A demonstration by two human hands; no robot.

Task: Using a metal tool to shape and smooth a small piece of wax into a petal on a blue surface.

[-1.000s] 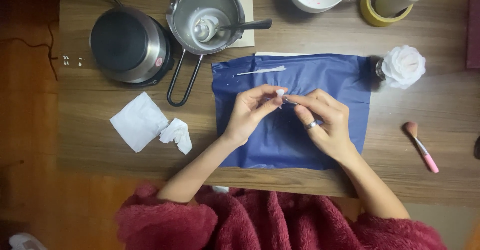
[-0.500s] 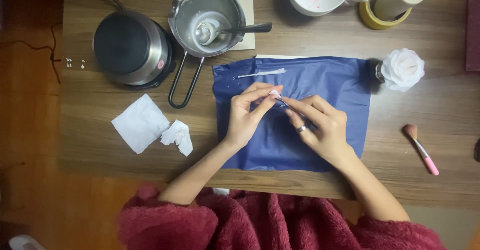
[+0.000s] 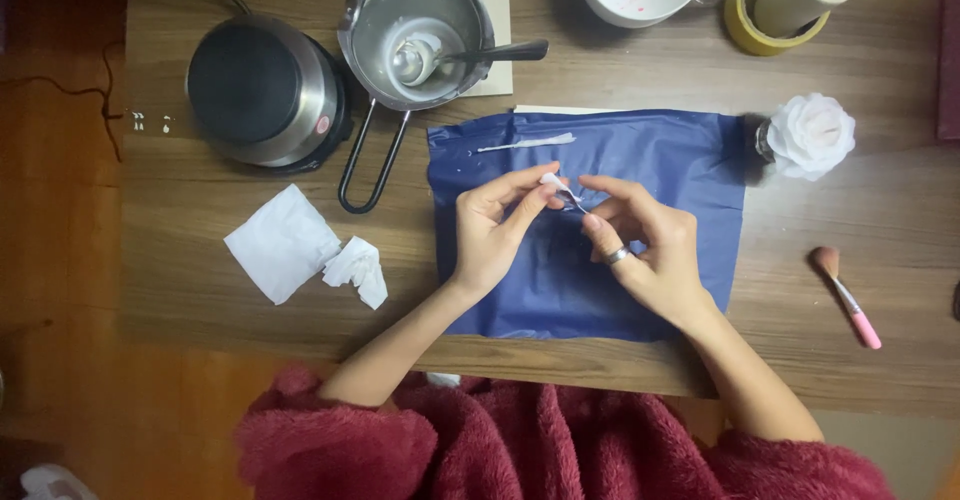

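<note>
Small white petal piece (image 3: 553,182): pinched between left hand (image 3: 492,232) and right hand (image 3: 645,250) fingertips, both grips clamped, held above blue sheet (image 3: 640,160) shielding counter (image 3: 600,70).

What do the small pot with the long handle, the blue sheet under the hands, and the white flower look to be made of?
The pot looks like brushed steel: grey, dull sheen, wire loop handle. The blue sheet seems thin plastic or coated paper, with faint creases and a slight gloss. The white flower looks waxy or foam-like, matte; hard to tell.
</note>
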